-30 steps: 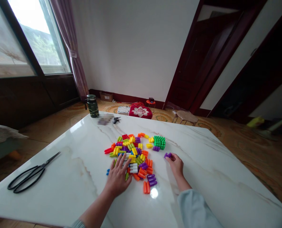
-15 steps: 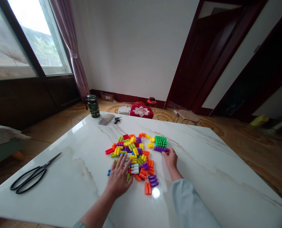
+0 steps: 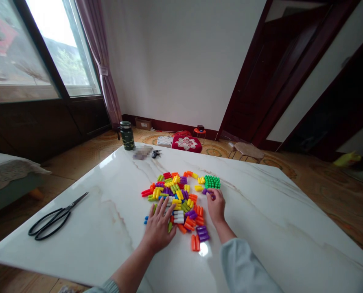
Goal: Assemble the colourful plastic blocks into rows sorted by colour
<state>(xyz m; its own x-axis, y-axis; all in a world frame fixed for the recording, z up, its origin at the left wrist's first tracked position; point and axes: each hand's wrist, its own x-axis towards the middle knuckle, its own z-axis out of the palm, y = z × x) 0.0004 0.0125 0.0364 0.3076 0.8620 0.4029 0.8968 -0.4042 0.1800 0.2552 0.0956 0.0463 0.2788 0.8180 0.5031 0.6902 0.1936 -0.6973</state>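
A heap of small coloured plastic blocks (image 3: 177, 194) lies in the middle of a white marble table (image 3: 261, 228). My left hand (image 3: 158, 228) rests flat on the near left side of the heap, fingers spread. My right hand (image 3: 215, 206) reaches to the purple blocks (image 3: 206, 191) joined under a green block cluster (image 3: 212, 182), its fingertips pinched on them. More purple blocks (image 3: 202, 233) and orange blocks (image 3: 195, 242) lie close to my right wrist.
Black scissors (image 3: 55, 216) lie at the table's left. A dark green bottle (image 3: 127, 136) and keys (image 3: 155, 153) stand at the far edge. Beyond, on the floor, are a red cushion (image 3: 186, 143), a small stool (image 3: 247, 149) and a dark wooden door (image 3: 270, 77).
My right hand carried a purple block leftward and forward from the open table to the green cluster and now presses there. My left hand stayed on the heap. The camera shifted slightly.
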